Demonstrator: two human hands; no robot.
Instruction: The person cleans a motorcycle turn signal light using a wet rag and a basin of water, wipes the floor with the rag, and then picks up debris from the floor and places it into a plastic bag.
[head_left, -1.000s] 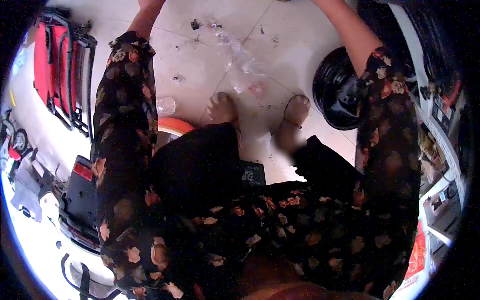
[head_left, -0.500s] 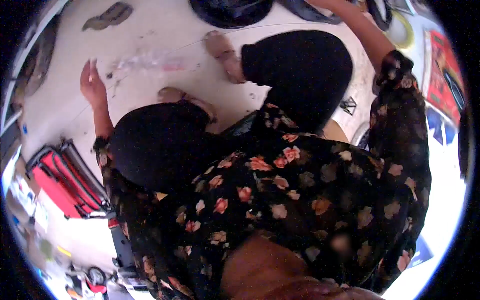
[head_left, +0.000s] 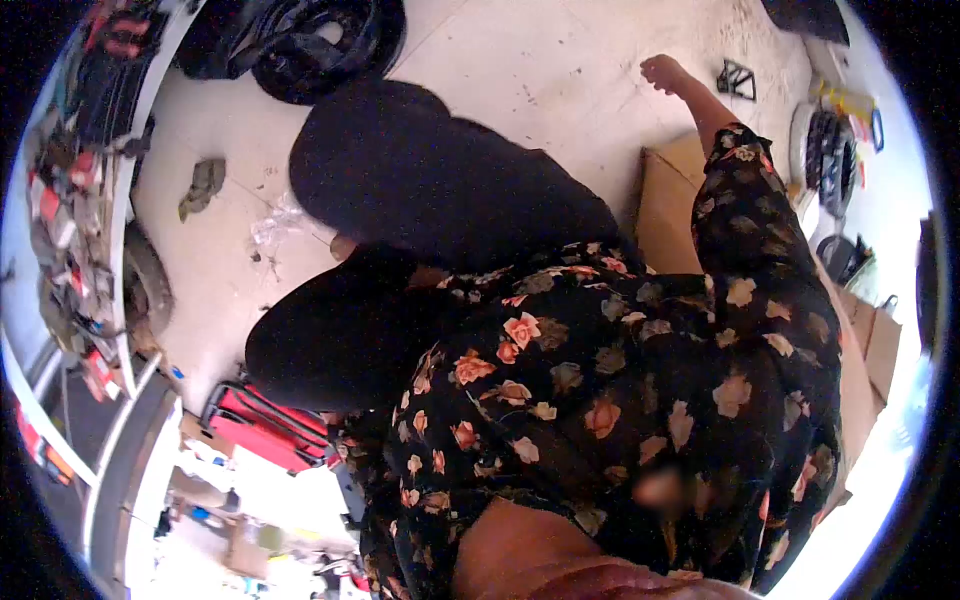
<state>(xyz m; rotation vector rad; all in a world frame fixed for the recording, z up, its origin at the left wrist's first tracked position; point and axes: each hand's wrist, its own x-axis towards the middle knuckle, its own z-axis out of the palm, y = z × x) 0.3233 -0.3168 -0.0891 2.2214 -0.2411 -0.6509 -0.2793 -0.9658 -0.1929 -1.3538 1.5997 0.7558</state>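
Note:
My right hand (head_left: 665, 75) hangs over the pale floor at the upper right, its fingers loosely bent and apart, with nothing visible in them. Nearest to it is a small black angular frame (head_left: 737, 80), lying on the floor apart from the hand. Below the hand, beside my forearm, stands a cardboard box (head_left: 668, 200), partly hidden by my sleeve and body. My left hand is out of sight; that arm is hidden at the side of my body.
Black tyres (head_left: 325, 50) lie at the upper left. A loaded shelf (head_left: 125, 240) runs along the left, and a red bag (head_left: 270, 430) stands below my knee. Clear crumpled plastic (head_left: 278, 222) lies on the floor. More wheels (head_left: 830, 160) stand at the right.
My view and body have turned, and the tyres now appear farther left. My right hand has come away from beside the tyres. My left hand has left the view. The cardboard box has come into sight.

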